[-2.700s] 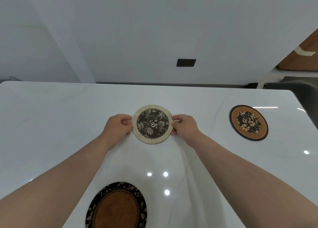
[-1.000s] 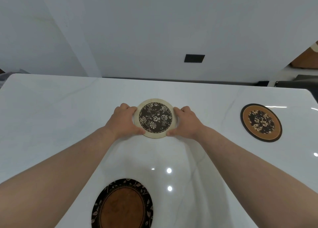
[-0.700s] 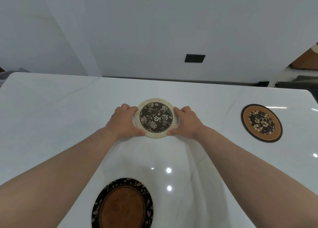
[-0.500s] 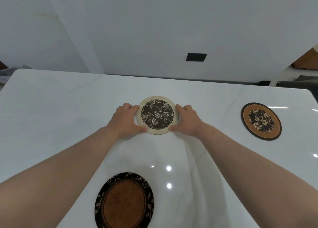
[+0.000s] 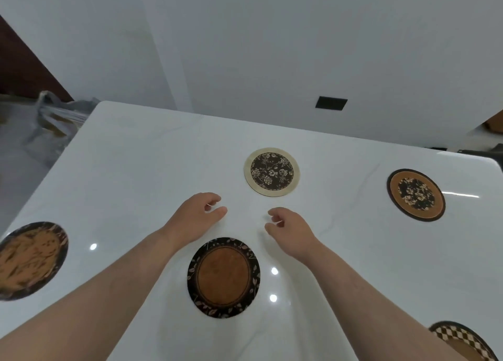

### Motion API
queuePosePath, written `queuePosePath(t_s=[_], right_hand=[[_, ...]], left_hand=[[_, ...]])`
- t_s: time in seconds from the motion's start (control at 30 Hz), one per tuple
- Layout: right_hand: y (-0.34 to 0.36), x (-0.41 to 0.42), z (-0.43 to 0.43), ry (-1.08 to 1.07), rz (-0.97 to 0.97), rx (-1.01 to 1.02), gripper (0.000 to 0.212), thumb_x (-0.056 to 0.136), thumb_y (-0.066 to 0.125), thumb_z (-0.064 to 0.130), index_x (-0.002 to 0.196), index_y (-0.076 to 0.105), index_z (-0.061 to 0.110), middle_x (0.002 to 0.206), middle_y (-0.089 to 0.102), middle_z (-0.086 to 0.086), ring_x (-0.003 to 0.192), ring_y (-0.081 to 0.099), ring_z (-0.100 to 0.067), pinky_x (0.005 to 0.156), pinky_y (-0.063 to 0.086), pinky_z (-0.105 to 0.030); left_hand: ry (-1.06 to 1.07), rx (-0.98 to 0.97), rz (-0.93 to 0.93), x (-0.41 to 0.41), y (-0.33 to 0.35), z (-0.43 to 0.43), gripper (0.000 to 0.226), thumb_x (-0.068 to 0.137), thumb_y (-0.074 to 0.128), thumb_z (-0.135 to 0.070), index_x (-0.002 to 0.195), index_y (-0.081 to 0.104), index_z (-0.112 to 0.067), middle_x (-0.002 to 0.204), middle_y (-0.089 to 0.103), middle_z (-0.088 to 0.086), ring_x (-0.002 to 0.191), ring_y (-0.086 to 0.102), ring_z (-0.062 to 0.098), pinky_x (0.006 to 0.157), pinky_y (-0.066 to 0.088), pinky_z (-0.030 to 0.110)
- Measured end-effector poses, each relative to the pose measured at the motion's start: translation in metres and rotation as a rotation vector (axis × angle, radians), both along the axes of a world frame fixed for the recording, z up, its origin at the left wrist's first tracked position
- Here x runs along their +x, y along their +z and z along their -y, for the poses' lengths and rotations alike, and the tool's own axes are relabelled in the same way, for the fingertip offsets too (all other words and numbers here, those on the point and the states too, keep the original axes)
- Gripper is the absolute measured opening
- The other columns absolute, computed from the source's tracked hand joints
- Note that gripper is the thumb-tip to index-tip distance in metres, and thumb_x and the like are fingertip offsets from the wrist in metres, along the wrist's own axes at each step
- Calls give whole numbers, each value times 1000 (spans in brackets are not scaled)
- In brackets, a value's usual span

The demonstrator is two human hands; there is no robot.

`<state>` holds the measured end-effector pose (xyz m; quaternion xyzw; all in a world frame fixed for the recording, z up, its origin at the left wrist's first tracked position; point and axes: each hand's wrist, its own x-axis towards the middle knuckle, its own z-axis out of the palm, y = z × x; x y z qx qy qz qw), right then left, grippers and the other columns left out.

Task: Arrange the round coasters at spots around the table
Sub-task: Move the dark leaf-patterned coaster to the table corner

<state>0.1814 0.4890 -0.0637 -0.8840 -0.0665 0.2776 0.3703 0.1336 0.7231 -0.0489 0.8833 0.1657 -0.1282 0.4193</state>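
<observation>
Hands (image 5: 194, 219) released cream floral coaster (image 5: 272, 171).

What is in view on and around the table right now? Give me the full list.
table: 1, glossy white, fills the lower frame
cream-rimmed coaster: 1, dark floral centre, far middle, untouched
orange coaster: 1, dark rim, floral centre, far right
brown-centred coaster: 1, black leafy rim, near middle between the forearms
mottled brown coaster: 1, dark rim, left edge, partly cut off
checkered coaster: 1, brown and cream, bottom right corner, mostly cut off
wall plate: 1, black, on the white wall
bags: grey, floor at left
left hand: 1, empty, fingers loosely curled
right hand: 1, empty, fingers loosely curled
</observation>
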Motion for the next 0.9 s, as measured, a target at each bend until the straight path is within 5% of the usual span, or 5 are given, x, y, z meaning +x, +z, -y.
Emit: queuePosePath(t_s=[0.33,0.67,0.9], right_hand=[[37,-67,-14,-92,-14,12,36,92,57,26,126,59,18,117,62,1,107,58,-14,97,44,-29],[69,-149,-41,-169,39,51,14,90,57,19,101,65,20,99,67,3,97,62,-16,86,50,-32],[74,-189,-52,-214,47,52,15,89,57,16,101,66,16,99,67,2,95,62,-17,85,50,-30]], left_hand=[[20,-77,-42,-87,22,-21,35,92,57,-35,123,59,-20,121,59,-4,109,55,9,93,39,25],[-11,-130,-24,-161,40,-43,32,91,58,-30,122,59,-20,119,60,-5,105,56,6,88,39,22],[-31,-147,-24,-195,42,-56,31,91,58,-28,121,60,-19,116,61,-6,101,57,3,86,40,21]])
